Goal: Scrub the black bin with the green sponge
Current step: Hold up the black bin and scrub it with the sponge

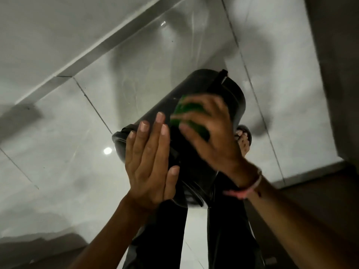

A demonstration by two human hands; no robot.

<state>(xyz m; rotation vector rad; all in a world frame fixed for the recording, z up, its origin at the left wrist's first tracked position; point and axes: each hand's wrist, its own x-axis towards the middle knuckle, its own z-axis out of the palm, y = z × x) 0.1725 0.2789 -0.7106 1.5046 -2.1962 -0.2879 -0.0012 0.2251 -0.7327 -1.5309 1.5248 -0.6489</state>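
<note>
Dark trouser legs (229, 226) and both forearms are seen closest to the lens, at 6 o'clock. Just beyond, the left hand (149, 162) is laid flat, fingers extended and together, against the side of the black bin (196, 88) near its rim end; nothing is clasped by it, and the bin is only steadied. The right hand (209, 133), blurred, is closed over the green sponge (186, 111), which is pressed to the bin's wall at frame centre. The bin is tilted, its base toward 1 o'clock. Scrubbing is judged to be under way; no foam is discernible, so how much wall is already done cannot be told, and the interior is not shown. A pink band (244, 189) is worn at the right wrist. Glossy pale floor tiles (77, 117) with dark grout lines are noted all round, with a lamp reflection at 9 o'clock, a sandalled foot (243, 140) at 3 o'clock and a dark wall edge at the right.
</note>
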